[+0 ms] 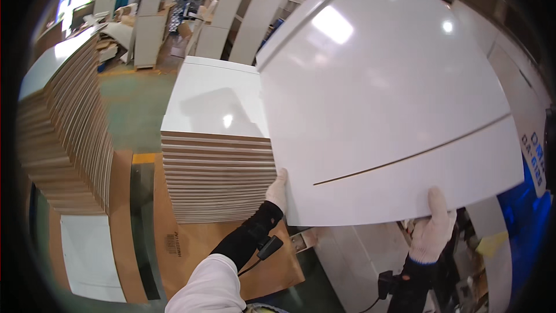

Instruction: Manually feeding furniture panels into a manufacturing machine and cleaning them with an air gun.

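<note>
A panel (382,93) is held up right of two stacks (217,174) (another (69,139) farther left).

Both forearms rise from the lower edge of the view, each in a black sleeve with a small black device strapped at the wrist and a cable trailing from it. A white upper sleeve covers the left arm below the elbow. The left hand (278,190), in a white glove, is raised and curled closed at its grip, thumb side up. The right hand (432,227), also white-gloved, is held higher and further out, its thumb pointing upward and its fingers (418,233) wrapped out of sight.
</note>
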Motion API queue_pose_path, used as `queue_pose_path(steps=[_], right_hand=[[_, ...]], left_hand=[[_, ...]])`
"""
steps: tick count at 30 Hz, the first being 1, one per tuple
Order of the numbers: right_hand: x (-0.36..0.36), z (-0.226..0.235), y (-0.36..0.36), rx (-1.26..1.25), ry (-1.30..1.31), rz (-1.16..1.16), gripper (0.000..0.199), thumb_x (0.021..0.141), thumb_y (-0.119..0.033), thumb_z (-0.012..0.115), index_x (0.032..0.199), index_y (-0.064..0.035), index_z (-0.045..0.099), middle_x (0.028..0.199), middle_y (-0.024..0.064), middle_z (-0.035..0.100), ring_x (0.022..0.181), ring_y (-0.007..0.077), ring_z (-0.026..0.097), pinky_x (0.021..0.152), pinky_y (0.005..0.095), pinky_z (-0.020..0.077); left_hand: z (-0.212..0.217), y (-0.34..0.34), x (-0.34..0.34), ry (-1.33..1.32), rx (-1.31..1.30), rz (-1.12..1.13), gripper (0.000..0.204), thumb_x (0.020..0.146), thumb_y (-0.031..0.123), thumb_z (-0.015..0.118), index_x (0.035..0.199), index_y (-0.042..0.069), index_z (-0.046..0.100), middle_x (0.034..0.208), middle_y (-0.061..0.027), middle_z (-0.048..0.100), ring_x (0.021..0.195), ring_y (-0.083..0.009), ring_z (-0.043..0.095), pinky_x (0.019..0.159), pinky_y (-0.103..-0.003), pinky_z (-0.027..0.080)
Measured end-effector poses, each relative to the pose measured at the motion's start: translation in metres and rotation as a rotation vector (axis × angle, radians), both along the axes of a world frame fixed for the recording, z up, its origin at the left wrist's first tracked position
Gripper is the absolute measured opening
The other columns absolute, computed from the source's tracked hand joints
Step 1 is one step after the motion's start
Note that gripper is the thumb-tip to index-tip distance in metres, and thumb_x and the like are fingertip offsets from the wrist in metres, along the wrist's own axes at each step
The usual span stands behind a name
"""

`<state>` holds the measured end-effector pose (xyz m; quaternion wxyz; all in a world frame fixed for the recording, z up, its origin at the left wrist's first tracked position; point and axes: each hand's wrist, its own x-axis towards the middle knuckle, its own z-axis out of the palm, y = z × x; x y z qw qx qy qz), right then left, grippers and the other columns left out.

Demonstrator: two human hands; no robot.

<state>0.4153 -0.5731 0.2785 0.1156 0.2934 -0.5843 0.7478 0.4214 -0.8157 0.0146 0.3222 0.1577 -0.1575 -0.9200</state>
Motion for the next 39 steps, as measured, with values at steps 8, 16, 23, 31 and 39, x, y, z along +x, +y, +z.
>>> queue_pose_path(steps=[8, 16, 23, 31, 39], right_hand=[[-0.014, -0.015, 0.204, 0.221, 0.678, -0.639, 0.045, 0.091, -0.014, 0.060, 0.127, 0.0075, 0.043, 0.127, 0.0196, 0.054, 0.111, 0.0245, 0.056, 0.096, 0.0321, 0.0445], [0.067, -0.031, 0.294, 0.634, -0.060, -0.156, 0.041, 0.090, -0.012, 0.054, 0.126, 0.0067, 0.049, 0.118, 0.0108, 0.058, 0.108, 0.0182, 0.054, 0.093, 0.0293, 0.0412], [0.075, -0.125, 0.310, 0.982, 0.639, -1.145, 0.032, 0.092, -0.015, 0.053, 0.117, 0.0044, 0.056, 0.103, 0.0178, 0.061, 0.092, 0.0269, 0.058, 0.084, 0.0302, 0.0445], [0.208, -0.216, 0.346, -0.123, -0.594, -1.174, 0.050, 0.092, -0.040, 0.053, 0.105, 0.0070, 0.062, 0.099, 0.0102, 0.064, 0.087, 0.0176, 0.056, 0.080, 0.0297, 0.0436], [0.277, -0.213, 0.449, -0.314, -0.809, -1.512, 0.048, 0.087, -0.035, 0.060, 0.106, 0.0089, 0.061, 0.097, 0.0109, 0.064, 0.084, 0.0213, 0.061, 0.073, 0.0341, 0.0491]], left_hand=[[-0.002, 0.004, 0.054, -0.204, -0.340, 0.257, 0.057, 0.095, 0.045, 0.051, 0.115, -0.008, 0.056, 0.108, -0.0142, 0.062, 0.097, -0.0201, 0.059, 0.089, -0.031, 0.047], [-0.024, -0.008, 0.109, -0.164, -0.473, 0.279, 0.048, 0.099, 0.032, 0.046, 0.123, -0.009, 0.050, 0.117, -0.0140, 0.058, 0.104, -0.0227, 0.055, 0.096, -0.033, 0.042], [0.006, -0.024, 0.140, -0.413, -1.018, 0.112, 0.061, 0.094, 0.044, 0.051, 0.122, -0.010, 0.050, 0.108, -0.0175, 0.063, 0.093, -0.0236, 0.062, 0.086, -0.035, 0.048], [0.055, 0.074, 0.076, -0.579, -1.552, -0.325, 0.054, 0.086, 0.043, 0.059, 0.108, -0.006, 0.063, 0.094, -0.0167, 0.068, 0.088, -0.0228, 0.064, 0.079, -0.033, 0.047], [0.061, 0.251, -0.044, -0.478, -1.984, -0.736, 0.072, 0.080, 0.064, 0.051, 0.101, -0.003, 0.065, 0.101, -0.0249, 0.065, 0.100, -0.0379, 0.061, 0.088, -0.042, 0.045]])
